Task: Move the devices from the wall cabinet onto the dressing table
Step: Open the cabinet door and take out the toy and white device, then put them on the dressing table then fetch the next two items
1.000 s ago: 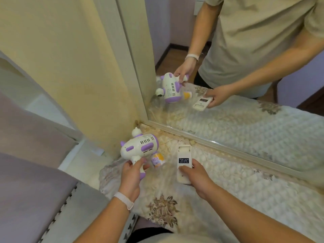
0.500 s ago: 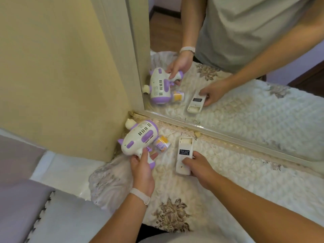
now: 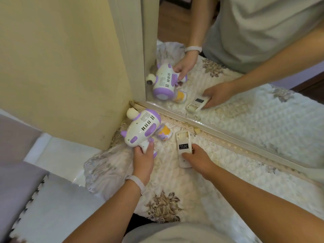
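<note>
A white and purple gun-shaped device (image 3: 142, 128) with a small yellow bottle (image 3: 164, 133) attached lies low over the dressing table (image 3: 219, 181), close to the wall corner. My left hand (image 3: 144, 159) grips its handle from below. A flat white remote-like device (image 3: 183, 148) lies face down on the quilted cloth, its battery bay open at the far end. My right hand (image 3: 197, 158) rests on its near end, fingers around it.
A mirror (image 3: 245, 106) stands along the back of the table and reflects both hands and devices. A yellow wall panel (image 3: 70, 67) rises at the left. Foam floor mats (image 3: 43, 207) lie below left of the table.
Both hands have lowered the devices toward the table's back left corner. The remote now lies flat on the cloth, and the purple device is closer to the wall.
</note>
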### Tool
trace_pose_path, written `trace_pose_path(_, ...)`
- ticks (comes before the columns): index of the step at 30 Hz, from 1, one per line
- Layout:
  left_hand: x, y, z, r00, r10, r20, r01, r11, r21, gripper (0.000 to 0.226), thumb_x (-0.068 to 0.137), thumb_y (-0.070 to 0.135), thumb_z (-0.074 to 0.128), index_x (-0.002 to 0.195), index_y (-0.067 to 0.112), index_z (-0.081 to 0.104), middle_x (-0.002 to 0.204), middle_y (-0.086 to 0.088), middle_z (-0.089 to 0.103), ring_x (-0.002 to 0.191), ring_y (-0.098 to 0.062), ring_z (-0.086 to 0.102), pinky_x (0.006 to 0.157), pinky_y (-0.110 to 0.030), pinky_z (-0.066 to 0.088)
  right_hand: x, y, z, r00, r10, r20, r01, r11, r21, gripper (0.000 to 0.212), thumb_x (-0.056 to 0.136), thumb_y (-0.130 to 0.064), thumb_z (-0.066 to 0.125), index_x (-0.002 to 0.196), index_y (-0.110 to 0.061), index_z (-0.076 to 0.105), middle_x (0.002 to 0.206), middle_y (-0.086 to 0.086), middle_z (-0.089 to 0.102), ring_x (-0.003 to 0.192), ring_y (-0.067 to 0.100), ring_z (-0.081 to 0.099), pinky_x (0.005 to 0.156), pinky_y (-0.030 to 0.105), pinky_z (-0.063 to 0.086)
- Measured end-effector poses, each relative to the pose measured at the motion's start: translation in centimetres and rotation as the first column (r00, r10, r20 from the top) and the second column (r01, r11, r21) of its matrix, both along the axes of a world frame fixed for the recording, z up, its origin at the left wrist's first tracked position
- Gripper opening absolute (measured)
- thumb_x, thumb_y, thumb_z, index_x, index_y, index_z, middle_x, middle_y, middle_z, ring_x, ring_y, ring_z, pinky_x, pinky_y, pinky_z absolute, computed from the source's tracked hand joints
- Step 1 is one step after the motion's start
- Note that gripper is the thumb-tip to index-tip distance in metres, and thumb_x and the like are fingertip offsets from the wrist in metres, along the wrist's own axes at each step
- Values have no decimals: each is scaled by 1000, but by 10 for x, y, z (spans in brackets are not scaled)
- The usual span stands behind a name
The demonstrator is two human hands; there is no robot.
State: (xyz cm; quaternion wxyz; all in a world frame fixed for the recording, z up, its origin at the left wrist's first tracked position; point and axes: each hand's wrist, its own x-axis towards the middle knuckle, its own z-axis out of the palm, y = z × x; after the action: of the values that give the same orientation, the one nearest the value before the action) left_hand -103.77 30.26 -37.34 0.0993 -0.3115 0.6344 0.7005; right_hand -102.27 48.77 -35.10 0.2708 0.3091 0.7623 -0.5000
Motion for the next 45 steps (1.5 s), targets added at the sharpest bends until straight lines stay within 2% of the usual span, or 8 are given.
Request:
trace_pose_path(4, 15, -5, 1, 996, -77, 40, 81, 989, -126, 28, 93, 19, 62, 120, 16, 57, 113, 3, 66, 94, -5, 65, 69, -15, 51, 7, 5, 5, 987, 148, -56, -139, 980, 143, 37, 91, -19, 59, 127, -13, 50, 106, -2, 60, 90, 16, 60, 72, 28, 48)
trace_pose_path(9, 42, -4, 17, 986, -158, 51, 165, 966, -200, 21, 92, 20, 65, 112, 20, 58, 104, 5, 68, 93, -9, 65, 78, -24, 49, 26, 18, 14, 961, 252, -111, -227, 953, 199, 44, 92, -20, 56, 133, -8, 48, 107, 4, 59, 87, 21, 60, 63, 27, 44)
trace_pose_path(11, 55, -1, 28, 980, -184, 76, 198, 937, -288, 13, 93, 20, 62, 104, 20, 55, 100, 1, 63, 91, -15, 61, 80, -29, 46, 34, 22, 20, 954, 274, -121, -248, 950, 190, 47, 92, -20, 56, 137, -8, 46, 113, 6, 58, 93, 23, 61, 72, 30, 48)
trace_pose_path(16, 95, -3, 59, 948, -301, 106, 310, 788, -532, 39, 95, 23, 58, 133, 14, 50, 128, -3, 54, 119, -17, 49, 99, -32, 40, 56, 34, 36, 860, 488, -151, -431, 851, 302, 53, 95, -32, 53, 144, -15, 41, 141, 7, 47, 122, 24, 51, 98, 36, 45)
trace_pose_path(22, 134, -13, 103, 877, -469, 105, 356, 488, -797, 47, 95, 33, 56, 139, 18, 48, 147, -2, 46, 137, -21, 40, 112, -38, 33, 76, 31, 61, 517, 807, -285, -583, 575, 574, 50, 97, -41, 46, 142, -17, 44, 139, 4, 48, 126, 24, 45, 94, 36, 45)
trace_pose_path(30, 216, -34, 148, 858, -461, 227, 321, 136, -937, 49, 97, 44, 47, 142, 24, 47, 154, 0, 39, 142, -23, 33, 116, -43, 24, 107, -15, 88, 85, 925, -370, -561, 351, 750, 48, 92, -45, 44, 125, -13, 58, 121, 9, 61, 108, 32, 57, 78, 44, 51)
trace_pose_path(34, 263, -57, 164, 893, -400, 206, 241, 39, -970, 53, 91, 48, 38, 132, 20, 57, 142, -4, 53, 131, -27, 48, 110, -46, 33, 132, -49, 106, -104, 911, -398, -563, 276, 779, 45, 86, -45, 46, 113, -12, 63, 110, 9, 64, 95, 32, 60, 67, 41, 53)
trace_pose_path(45, 417, -127, 180, 978, -134, 162, 153, -70, -986, 45, 90, 43, 50, 127, 20, 59, 130, -3, 62, 122, -23, 55, 108, -37, 26, 222, -153, 156, -504, 783, -364, -515, 65, 854, 49, 91, -49, 42, 122, -15, 59, 118, 5, 61, 109, 27, 56, 85, 41, 50)
